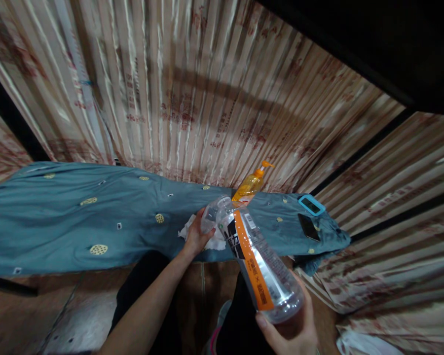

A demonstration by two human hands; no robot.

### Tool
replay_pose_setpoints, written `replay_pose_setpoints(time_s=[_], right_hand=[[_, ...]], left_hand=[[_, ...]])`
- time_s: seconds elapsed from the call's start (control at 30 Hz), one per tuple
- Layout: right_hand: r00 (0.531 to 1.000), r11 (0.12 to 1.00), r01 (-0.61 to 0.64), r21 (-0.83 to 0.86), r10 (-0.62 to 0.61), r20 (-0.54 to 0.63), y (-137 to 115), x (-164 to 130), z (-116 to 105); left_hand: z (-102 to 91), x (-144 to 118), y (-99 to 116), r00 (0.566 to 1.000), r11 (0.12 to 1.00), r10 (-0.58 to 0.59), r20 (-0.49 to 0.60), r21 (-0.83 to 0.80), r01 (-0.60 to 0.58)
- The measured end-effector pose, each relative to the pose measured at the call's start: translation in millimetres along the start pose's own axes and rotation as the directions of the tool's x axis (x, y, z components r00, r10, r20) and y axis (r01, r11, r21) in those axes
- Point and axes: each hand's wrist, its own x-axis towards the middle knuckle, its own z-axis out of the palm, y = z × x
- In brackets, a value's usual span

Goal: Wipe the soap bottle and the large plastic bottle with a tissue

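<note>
The clear plastic bottle [257,261] with its orange and silver label is held aslant above the near edge of the table, base toward me, neck leaning up and left at the clear cup [209,219]; whether mouth and rim touch I cannot tell. My right hand [298,337] is wrapped around the bottle's base, thumb on the near side. My left hand [196,235] has its fingers closed about the cup, the bare forearm reaching in slantwise from the lower left. A crumpled white tissue [216,242] lies on the cloth by the cup. Just behind the bottle's neck stands a pump bottle [248,188] of yellow-orange liquid. Farther right lie a blue-rimmed device [311,205] and a dark phone [308,227], which narrow the room at that end. The teal tablecloth [59,212] is wrinkled, with yellow motifs; its longest run extends left. Its front edge passes close above my dark-clad legs [140,281]; its back edge meets a pleated, printed curtain [192,98], held within dark poles [373,148]. Below is a brown floor [74,315], glossy at lower left.
</note>
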Motion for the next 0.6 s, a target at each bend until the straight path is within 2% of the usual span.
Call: replay_pose_setpoints(time_s=[0.23, 0.6], right_hand=[[0.999, 0.999, -0.035, -0.014, 0.036, 0.024, -5.6, -3.3, 2.0], [1.000, 0.997, -0.004, -0.077, 0.005, 0.016, -10.3, 0.1, -2.7]], left_hand=[[-2.2, -0.4, 0.6, 1.000, 0.999, -0.016, 0.025, -0.043, 0.017], [0.9, -0.2, 0.2, 1.000, 0.999, -0.030, 0.008, -0.021, 0.030]])
